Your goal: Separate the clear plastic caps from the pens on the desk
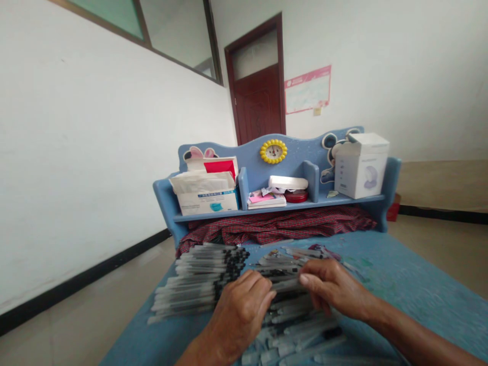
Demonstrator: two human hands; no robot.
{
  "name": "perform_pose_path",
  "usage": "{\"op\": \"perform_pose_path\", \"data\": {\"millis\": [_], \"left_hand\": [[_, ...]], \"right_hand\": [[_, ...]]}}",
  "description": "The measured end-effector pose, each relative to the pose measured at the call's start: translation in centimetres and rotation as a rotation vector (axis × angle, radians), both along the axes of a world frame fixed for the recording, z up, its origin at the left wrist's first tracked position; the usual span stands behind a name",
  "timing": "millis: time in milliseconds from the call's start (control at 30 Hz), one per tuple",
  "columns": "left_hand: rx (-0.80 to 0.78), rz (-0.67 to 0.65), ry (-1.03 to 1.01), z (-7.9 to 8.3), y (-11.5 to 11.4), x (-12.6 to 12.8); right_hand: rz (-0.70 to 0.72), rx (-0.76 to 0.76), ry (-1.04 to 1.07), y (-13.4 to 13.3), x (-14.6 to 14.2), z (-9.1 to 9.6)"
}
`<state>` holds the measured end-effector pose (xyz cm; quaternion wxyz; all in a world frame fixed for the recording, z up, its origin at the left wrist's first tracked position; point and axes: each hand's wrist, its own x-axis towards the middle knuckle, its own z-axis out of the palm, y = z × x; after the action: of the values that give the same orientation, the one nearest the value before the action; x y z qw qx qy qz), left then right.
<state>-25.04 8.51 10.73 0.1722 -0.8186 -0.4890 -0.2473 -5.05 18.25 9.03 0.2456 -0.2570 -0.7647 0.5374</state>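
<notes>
My left hand [244, 310] is closed, its fingers curled over the middle of the table between two groups of pens. To its right is my right hand [331, 287], thumb and forefinger pressed together and the other fingers bent down. A translucent barrel lies in line with the gap between the hands, but I cannot tell whether either hand grips it. On the left is a stacked pile of clear pens with black caps [202, 282]. Loose translucent pen barrels [293, 328] spread beneath and in front of my hands, and more pens [278, 260] lie behind them.
The blue table [412, 284] has a raised shelf at the back. On it stand a mask box [208, 201], papers [267, 201], a white case [287, 183], a round red tin [296, 196] and a white carton [362, 168]. A checked cloth [274, 226] is bunched below.
</notes>
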Motion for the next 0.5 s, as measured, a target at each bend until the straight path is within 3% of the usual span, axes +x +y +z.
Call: {"op": "perform_pose_path", "data": {"millis": [100, 267, 400, 500], "left_hand": [[0.002, -0.009, -0.001, -0.18, 0.07, -0.03], [0.004, -0.009, -0.009, -0.29, 0.2, -0.05], [0.005, -0.005, -0.012, -0.31, 0.37, -0.1], [0.004, -0.01, -0.015, -0.38, 0.51, -0.14]], "right_hand": [[-0.027, 0.046, -0.036, 0.08, -0.04, -0.28], [0.02, -0.057, 0.075, 0.27, 0.07, -0.32], [-0.026, 0.037, 0.004, 0.18, 0.09, -0.07], [-0.022, -0.006, 0.012, 0.13, 0.07, 0.12]]}}
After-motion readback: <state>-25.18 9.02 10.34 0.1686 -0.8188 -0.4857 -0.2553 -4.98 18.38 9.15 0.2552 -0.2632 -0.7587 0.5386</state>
